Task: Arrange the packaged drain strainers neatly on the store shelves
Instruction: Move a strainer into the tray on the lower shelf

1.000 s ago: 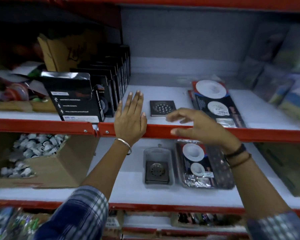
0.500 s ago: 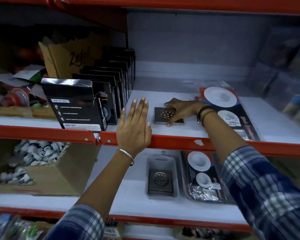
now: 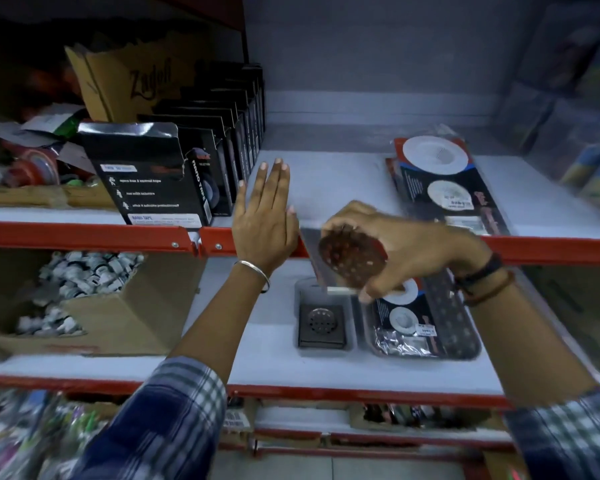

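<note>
The strainer point(image 3: 347, 259) looks like polished metal, its square plate mirror-bright around the perforated disc, and a second strainer point(image 3: 322, 323) lies under clear, glossy plastic. The packs point(image 3: 440, 187) are shiny printed card behind film, the black boxes point(image 3: 153, 174) semi-gloss card. The carton point(image 3: 118, 306) is matt brown cardboard, the shelf rail point(image 3: 84, 233) smooth painted metal, and the sleeve point(image 3: 167, 410) woven checked cloth.

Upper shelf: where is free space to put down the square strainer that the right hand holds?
Bare white patch between the left hand and the flat round-strainer packs. Left of it, the black boxes crowd the upper shelf. The right hand holds the square strainer.
</note>
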The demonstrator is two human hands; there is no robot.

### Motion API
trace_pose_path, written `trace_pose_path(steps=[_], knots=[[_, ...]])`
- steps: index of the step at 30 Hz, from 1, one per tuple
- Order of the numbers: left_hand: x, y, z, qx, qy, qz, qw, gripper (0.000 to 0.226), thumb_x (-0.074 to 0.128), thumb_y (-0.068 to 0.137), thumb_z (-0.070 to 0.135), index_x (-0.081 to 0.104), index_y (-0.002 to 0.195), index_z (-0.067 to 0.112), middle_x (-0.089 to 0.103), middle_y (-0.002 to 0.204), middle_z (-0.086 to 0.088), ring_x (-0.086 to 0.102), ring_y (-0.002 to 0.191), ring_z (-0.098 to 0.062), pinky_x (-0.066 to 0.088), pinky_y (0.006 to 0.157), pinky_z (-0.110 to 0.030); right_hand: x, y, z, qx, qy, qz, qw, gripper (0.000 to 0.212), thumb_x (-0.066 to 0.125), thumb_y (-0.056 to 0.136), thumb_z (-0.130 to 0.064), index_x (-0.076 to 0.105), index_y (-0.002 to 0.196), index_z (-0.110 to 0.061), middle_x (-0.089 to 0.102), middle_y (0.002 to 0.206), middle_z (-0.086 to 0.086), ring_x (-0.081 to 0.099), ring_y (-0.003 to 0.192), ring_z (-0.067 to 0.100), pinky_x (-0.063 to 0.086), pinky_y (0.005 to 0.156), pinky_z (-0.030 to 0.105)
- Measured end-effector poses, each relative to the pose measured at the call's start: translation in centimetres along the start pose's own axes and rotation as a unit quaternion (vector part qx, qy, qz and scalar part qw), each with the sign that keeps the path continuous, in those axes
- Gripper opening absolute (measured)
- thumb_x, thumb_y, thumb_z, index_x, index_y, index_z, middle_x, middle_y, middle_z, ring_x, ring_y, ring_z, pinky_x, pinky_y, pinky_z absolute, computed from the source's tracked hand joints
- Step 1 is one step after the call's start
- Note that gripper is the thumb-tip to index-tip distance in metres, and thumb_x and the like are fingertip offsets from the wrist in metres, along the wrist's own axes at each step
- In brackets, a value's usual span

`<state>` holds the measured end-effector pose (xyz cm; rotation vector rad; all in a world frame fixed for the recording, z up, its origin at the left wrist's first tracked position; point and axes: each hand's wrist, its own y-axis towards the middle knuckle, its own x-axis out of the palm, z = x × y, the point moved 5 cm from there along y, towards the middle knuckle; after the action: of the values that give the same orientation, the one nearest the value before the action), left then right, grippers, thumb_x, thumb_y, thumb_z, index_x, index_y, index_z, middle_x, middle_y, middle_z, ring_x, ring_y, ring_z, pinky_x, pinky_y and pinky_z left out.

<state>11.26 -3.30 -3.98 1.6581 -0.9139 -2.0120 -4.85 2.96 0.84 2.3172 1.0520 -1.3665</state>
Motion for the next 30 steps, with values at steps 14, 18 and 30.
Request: trace_pose_path(steps=[14,18,30], knots=[[0.9,0.0,-0.4,-0.004,0.017,0.051,0.999,0.061,0.027,0.089,0.030,0.022,0.146,0.011,0.029,0.155,-0.005,0.023,0.144,-0.023,0.004,0.119,-0.038,18.2,9.8,16.0,0.256,-0.030,-0.101,0.961,0.102,0.079,0.066,-0.034,0.020,0.143,-0.004,0.029,0.149,0.016,0.035,0.133,0.033,0.041,0.106,0.038],[0.8,0.0,-0.4,-0.006,0.015,0.056,0.998,0.061,0.027,0.089,0.031,0.022,0.146,0.011,0.030,0.154,-0.005,0.025,0.144,-0.024,0.008,0.119,-0.039,20.6,10.7,17.6,0.278,-0.039,-0.111,0.953,0.103,0.076,0.071,-0.021,0.007,0.145,-0.002,0.016,0.153,0.019,0.027,0.138,0.036,0.039,0.107,0.039],[0.3,0.2,0.0,0.007,0.004,0.027,1.000,0.057,0.033,0.091,0.028,0.027,0.145,0.012,0.035,0.152,-0.004,0.028,0.143,-0.021,0.012,0.117,-0.043,14.7,5.0,11.1,0.205,0.054,0.088,0.973,0.058,0.067,0.082,-0.031,0.046,0.131,-0.009,0.045,0.139,0.010,0.043,0.129,0.026,0.039,0.101,0.030]])
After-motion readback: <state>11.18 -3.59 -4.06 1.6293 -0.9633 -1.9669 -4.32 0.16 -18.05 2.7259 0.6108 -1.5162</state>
